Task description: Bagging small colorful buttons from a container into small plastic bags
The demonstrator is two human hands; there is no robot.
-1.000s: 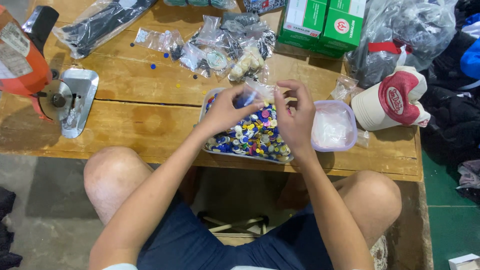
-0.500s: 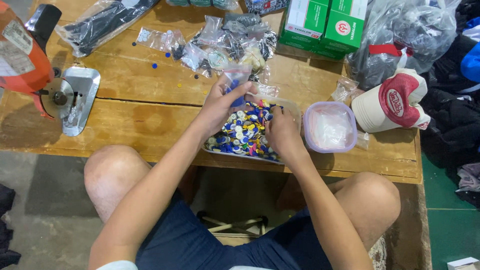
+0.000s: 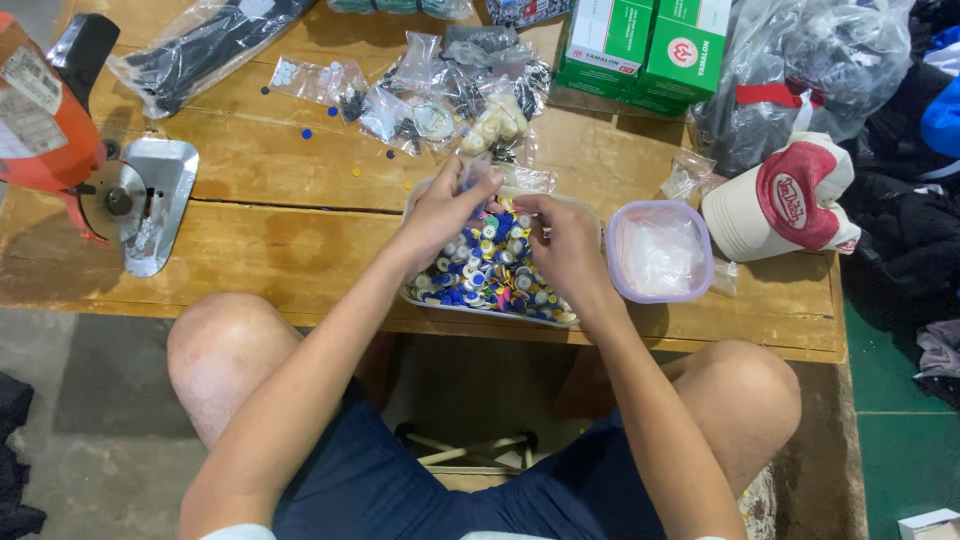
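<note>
Both hands work over a clear tray [image 3: 430, 297] heaped with coloured buttons [image 3: 490, 270] at the near edge of the wooden table [image 3: 260, 240]. The right hand [image 3: 565, 250] rests curled on the buttons, whether pinching one I cannot tell. The left hand [image 3: 447, 205] pinches a small clear bag [image 3: 473, 172] above the tray's far side. Beyond lie more small bags [image 3: 440, 90] and green boxes [image 3: 645, 45].

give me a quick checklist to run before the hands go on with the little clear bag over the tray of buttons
1. Left hand pinching the small clear plastic bag: ok.
2. Bag mouth open: cannot tell.
3. Right hand over the shallow clear tray of mixed coloured buttons: ok.
4. Button between the right fingertips: cannot tell.
5. Tray fully on the wooden table: not ok, its near side sits at the edge.
6. Lilac-rimmed plastic tub beside the tray, within reach: ok.
</note>
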